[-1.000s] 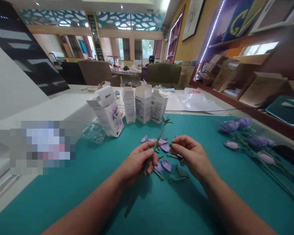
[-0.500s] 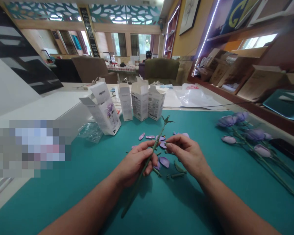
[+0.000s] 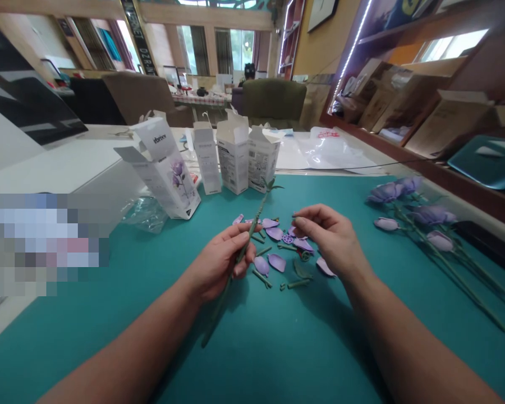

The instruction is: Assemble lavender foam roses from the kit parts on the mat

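A long green stem (image 3: pixel 252 229) with small leaves at its tip is gripped in my left hand (image 3: pixel 225 258), tilted up and away. To its right, my right hand (image 3: pixel 334 238) is closed in a pinch, apart from the stem; a tiny dark bit shows at the fingertips, too small to name. Between and below the hands lie loose purple petals (image 3: pixel 276 262), short green stem pieces (image 3: pixel 298 284), a green leaf (image 3: pixel 302 269) and a purple openwork disc (image 3: pixel 288 239) on the teal mat (image 3: pixel 278 348).
Several opened white boxes (image 3: pixel 233 160) stand at the mat's back edge, with crumpled clear plastic (image 3: pixel 146 214) at the left. Purple flowers on long stems (image 3: pixel 433 216) lie at the right, beside a black object (image 3: pixel 488 247). Behind is a plastic bag (image 3: pixel 332 148).
My left hand and the stem have shifted left and slightly up in view. My right hand has moved right, away from the stem, uncovering more petals and pieces. The view has tilted down.
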The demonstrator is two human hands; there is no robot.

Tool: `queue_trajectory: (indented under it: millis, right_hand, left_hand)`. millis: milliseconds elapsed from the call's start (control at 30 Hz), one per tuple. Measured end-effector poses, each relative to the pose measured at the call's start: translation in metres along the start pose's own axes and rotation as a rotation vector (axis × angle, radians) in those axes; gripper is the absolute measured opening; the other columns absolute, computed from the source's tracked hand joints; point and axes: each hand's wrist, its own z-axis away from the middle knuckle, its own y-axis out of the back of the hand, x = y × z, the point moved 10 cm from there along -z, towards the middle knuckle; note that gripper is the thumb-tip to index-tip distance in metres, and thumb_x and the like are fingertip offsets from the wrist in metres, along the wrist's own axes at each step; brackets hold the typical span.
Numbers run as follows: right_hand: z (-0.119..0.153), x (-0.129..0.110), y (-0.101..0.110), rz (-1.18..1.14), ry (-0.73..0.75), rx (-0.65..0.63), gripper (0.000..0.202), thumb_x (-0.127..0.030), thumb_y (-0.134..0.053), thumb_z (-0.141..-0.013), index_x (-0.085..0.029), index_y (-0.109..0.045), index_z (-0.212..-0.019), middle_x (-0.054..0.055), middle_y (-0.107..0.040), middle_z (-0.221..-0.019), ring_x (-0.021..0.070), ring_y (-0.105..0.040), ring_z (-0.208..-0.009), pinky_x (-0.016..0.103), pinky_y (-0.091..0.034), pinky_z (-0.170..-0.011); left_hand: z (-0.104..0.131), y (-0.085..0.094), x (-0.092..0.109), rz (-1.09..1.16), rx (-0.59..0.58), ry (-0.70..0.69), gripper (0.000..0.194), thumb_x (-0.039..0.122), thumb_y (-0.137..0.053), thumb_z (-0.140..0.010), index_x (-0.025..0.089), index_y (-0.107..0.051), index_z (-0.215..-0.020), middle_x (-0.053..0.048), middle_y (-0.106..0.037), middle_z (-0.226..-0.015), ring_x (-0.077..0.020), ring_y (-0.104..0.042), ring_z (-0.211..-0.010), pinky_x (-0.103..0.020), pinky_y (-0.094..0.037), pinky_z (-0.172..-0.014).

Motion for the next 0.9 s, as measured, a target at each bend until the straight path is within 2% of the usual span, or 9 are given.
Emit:
queue_trajectory:
  millis: [133, 333, 533, 633, 700, 800, 867, 900]
  right_hand:
    - [-0.005, -0.006, 0.017, 0.035, 0.013, 0.053, 0.022, -0.037, -0.071, -0.068, -0.019, -0.061, -0.074, 0.0, -0.063, -0.063, 0.0133, -0.059, -0.06, 0.028, -0.049, -0.059]
    - [-0.009, -0.005, 0.03, 0.12, -0.04, 0.025, 0.02, -0.034, -0.069, -0.066, -0.018, -0.063, -0.076, 0.0, -0.063, -0.066, 0.0127, -0.057, -0.059, 0.028, -0.047, -0.058]
    - [-0.01, 0.024, 0.041, 0.194, -0.21, -0.034, 0.025, -0.04, -0.069, -0.065, -0.018, -0.059, -0.07, -0.002, -0.059, -0.061, 0.0104, -0.051, -0.053, 0.026, -0.043, -0.052]
    - [-0.011, 0.04, 0.044, 0.118, -0.278, -0.042, 0.018, -0.034, -0.062, -0.065, -0.019, -0.057, -0.074, -0.002, -0.059, -0.066, 0.0104, -0.051, -0.053, 0.024, -0.041, -0.049]
    - [-0.013, 0.05, 0.042, 0.117, -0.31, -0.073, 0.013, -0.027, -0.053, -0.065, -0.019, -0.057, -0.074, -0.004, -0.054, -0.063, 0.0094, -0.046, -0.048, 0.023, -0.036, -0.045]
    - [-0.019, 0.055, 0.039, 0.355, -0.258, -0.146, 0.017, -0.021, -0.042, -0.066, -0.019, -0.058, -0.073, -0.004, -0.047, -0.054, 0.011, -0.041, -0.045, 0.024, -0.032, -0.045]
    - [-0.024, 0.052, 0.036, 0.637, -0.13, -0.183, 0.022, -0.02, -0.04, -0.072, -0.02, -0.062, -0.076, 0.0, -0.056, -0.059, 0.015, -0.05, -0.053, 0.027, -0.037, -0.052]
    - [-0.025, 0.051, 0.034, 0.777, -0.07, -0.193, 0.025, -0.021, -0.04, -0.076, -0.02, -0.064, -0.081, 0.002, -0.063, -0.067, 0.0175, -0.055, -0.062, 0.028, -0.039, -0.058]
  left_hand:
    - [0.0, 0.001, 0.001, 0.014, 0.011, 0.001, 0.023, 0.026, -0.055, -0.086, 0.015, -0.059, -0.107, 0.003, -0.056, -0.056, -0.0033, -0.036, -0.035, -0.014, -0.026, -0.036]
    - [-0.002, 0.008, 0.005, 0.015, 0.046, -0.022, 0.016, 0.025, -0.056, -0.086, 0.015, -0.059, -0.098, 0.003, -0.055, -0.056, -0.0034, -0.036, -0.036, -0.014, -0.027, -0.036]
    - [-0.003, 0.021, 0.011, 0.016, 0.113, -0.028, 0.015, 0.022, -0.05, -0.089, 0.017, -0.056, -0.102, 0.004, -0.052, -0.056, -0.004, -0.034, -0.036, -0.014, -0.026, -0.036]
    - [-0.003, 0.025, 0.012, 0.022, 0.135, -0.022, 0.015, 0.021, -0.047, -0.091, 0.017, -0.056, -0.102, 0.004, -0.051, -0.057, -0.0041, -0.034, -0.036, -0.014, -0.026, -0.036]
    - [-0.003, 0.028, 0.014, 0.03, 0.152, -0.026, 0.016, 0.02, -0.045, -0.091, 0.017, -0.056, -0.103, 0.004, -0.05, -0.057, -0.0039, -0.033, -0.036, -0.014, -0.026, -0.036]
    - [-0.005, 0.034, 0.018, 0.043, 0.174, -0.038, 0.018, 0.018, -0.043, -0.092, 0.016, -0.056, -0.103, 0.004, -0.05, -0.057, -0.0035, -0.032, -0.036, -0.014, -0.025, -0.036]
    - [-0.005, 0.036, 0.021, 0.05, 0.179, -0.044, 0.017, 0.018, -0.045, -0.091, 0.016, -0.057, -0.103, 0.004, -0.05, -0.057, -0.0033, -0.032, -0.035, -0.014, -0.026, -0.037]
    - [-0.006, 0.038, 0.022, 0.053, 0.18, -0.047, 0.017, 0.018, -0.046, -0.091, 0.016, -0.057, -0.103, 0.004, -0.051, -0.057, -0.0033, -0.033, -0.035, -0.014, -0.026, -0.037]
